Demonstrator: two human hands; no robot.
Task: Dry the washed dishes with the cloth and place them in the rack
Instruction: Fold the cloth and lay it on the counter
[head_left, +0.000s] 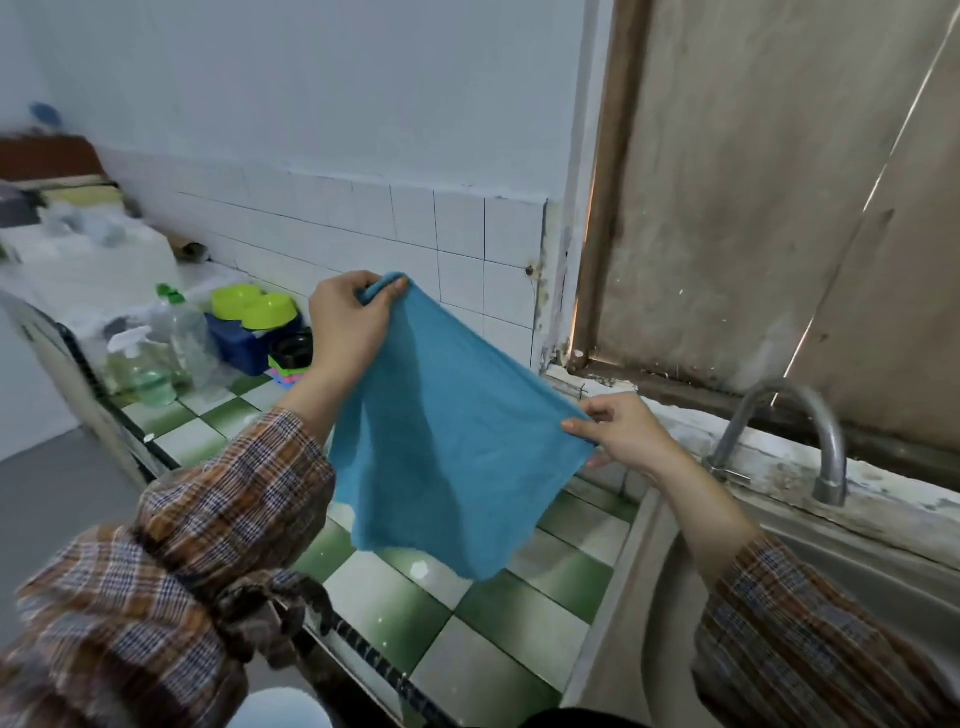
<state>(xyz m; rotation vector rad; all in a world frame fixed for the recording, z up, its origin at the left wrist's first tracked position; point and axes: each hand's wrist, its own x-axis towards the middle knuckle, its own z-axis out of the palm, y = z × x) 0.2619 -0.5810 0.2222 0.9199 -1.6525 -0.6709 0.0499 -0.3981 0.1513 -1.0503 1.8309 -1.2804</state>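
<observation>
**Above the desk: cloth spread out, drying not started**

Your left hand pinches the top corner of the blue cloth, held high in front of the tiled wall. Your right hand pinches a second corner, lower and out towards the tap. Both hands are closed on fabric and hold nothing else. The cloth hangs stretched between them, clear of the green-and-white tiled desk below and touching nothing.

Progress, as I read it: zero dishes dried. It looks like you're just opening the cloth up (prep step). There's no dish in either hand and none against the cloth.

Left to do: all of it.
- I can't pick out a rack in this view.
- The sink at right shows only its rim and part of the basin; its contents are hidden.
- Two lime-green bowls sit on a blue box at the far end of the desk, beside some plastic bottles. I can't tell whether those are the washed items.
- A white round shape at the bottom edge is cut off, so I can't say what it is.
</observation>
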